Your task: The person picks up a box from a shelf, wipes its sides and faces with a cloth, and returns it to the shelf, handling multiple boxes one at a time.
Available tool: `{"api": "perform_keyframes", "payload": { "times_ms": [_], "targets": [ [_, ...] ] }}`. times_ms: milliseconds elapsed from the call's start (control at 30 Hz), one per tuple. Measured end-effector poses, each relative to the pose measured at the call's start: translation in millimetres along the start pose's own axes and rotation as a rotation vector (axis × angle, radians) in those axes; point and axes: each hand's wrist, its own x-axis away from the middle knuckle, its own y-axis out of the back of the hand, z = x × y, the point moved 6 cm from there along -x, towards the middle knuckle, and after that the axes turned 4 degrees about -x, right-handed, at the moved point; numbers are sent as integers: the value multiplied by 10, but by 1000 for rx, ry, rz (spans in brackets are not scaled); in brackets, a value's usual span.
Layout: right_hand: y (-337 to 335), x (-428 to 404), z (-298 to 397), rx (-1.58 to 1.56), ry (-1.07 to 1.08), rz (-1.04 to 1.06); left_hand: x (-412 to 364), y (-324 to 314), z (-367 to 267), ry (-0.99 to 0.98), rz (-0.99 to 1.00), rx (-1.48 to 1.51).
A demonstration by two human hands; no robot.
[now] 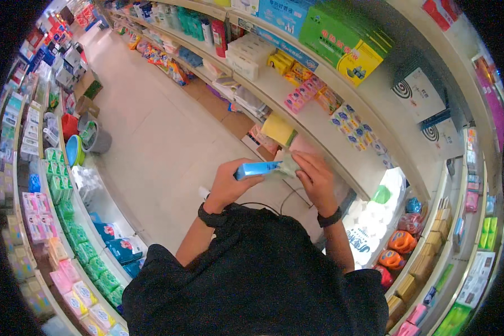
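Observation:
My left hand (230, 185) grips a small blue box (257, 169), with its long side turned up towards me. From the right, my right hand (318, 180) pinches a pale greenish cloth or thin sheet (287, 164). That sheet meets the right end of the box, and its outline is blurred there. Both hands are held out in front of my chest, above the floor. The fingers of my left hand wrap behind the box and are mostly hidden.
Ahead and right, a shelf (252, 90) bears soap packs (304, 93) and a green carton (336, 40). Shelves with green packs (84, 252) run along the left. Grey bins (97, 138) stand on the aisle floor (147, 138). Orange detergent bottles (397, 250) sit at right.

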Motion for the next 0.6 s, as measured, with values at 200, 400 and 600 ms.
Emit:
{"api": "perform_keyframes", "payload": {
  "times_ms": [200,400,600],
  "targets": [
    [-176,35,225,42,70,79,-3,-113,16,-195,51,-185],
    [-364,-169,613,-114,109,28,59,-264,217,-497,8,-350],
    [-379,-142,423,-103,176,13,30,-136,129,-181,28,100]
  ]
}}
